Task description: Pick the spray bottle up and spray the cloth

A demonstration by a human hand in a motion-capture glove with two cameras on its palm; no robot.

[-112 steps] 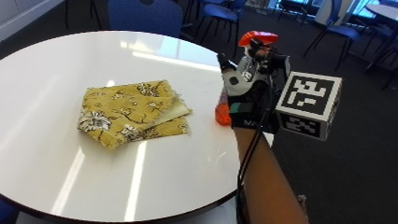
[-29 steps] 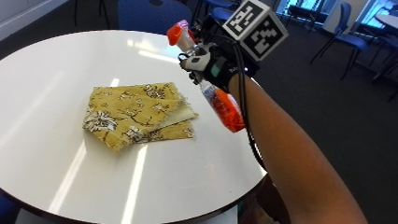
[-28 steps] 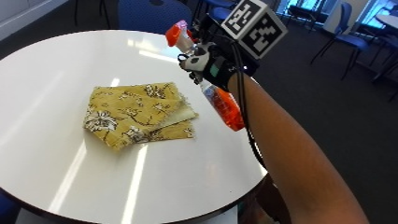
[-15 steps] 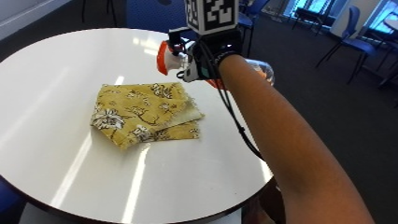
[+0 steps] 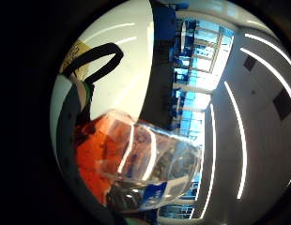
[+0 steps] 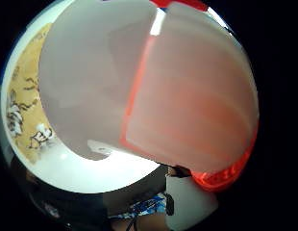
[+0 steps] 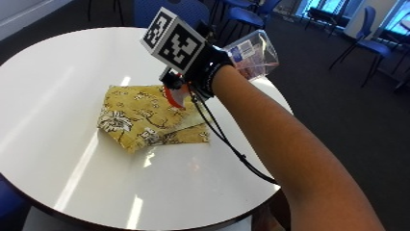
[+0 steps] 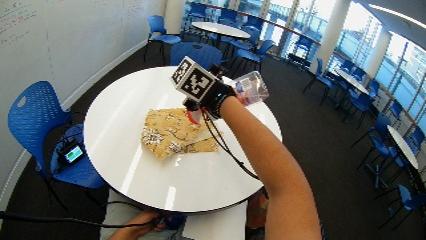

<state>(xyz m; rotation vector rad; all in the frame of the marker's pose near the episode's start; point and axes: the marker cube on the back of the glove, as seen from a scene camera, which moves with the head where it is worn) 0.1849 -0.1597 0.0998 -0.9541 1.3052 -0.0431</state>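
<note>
My gloved right hand (image 7: pixel 206 73) grips the spray bottle (image 7: pixel 251 49) in the air above the round white table (image 7: pixel 57 72). The bottle is tipped over: its clear base points up and away, and its orange nozzle (image 7: pixel 174 95) points down at the cloth. The yellow patterned cloth (image 7: pixel 146 119) lies folded and flat just below the nozzle. In the wide outside view the hand (image 8: pixel 216 95) and bottle (image 8: pixel 250 88) hang over the cloth (image 8: pixel 170 134). The bottle's clear and orange body (image 5: pixel 136 164) sits against the palm. Its pale spray head (image 6: pixel 154 91) fills the thumb side view, with the cloth (image 6: pixel 24 101) beyond.
The table's edge (image 7: pixel 275 96) runs close under my forearm. A blue chair (image 8: pixel 40 125) stands at the table's left side and more blue chairs (image 7: pixel 173 9) stand behind it. Bare tabletop (image 8: pixel 193 180) surrounds the cloth.
The hand has lifted the bottle from the table's right edge, carried it over the cloth, and tipped it from upright to nozzle-down. The outside camera has shifted too.
</note>
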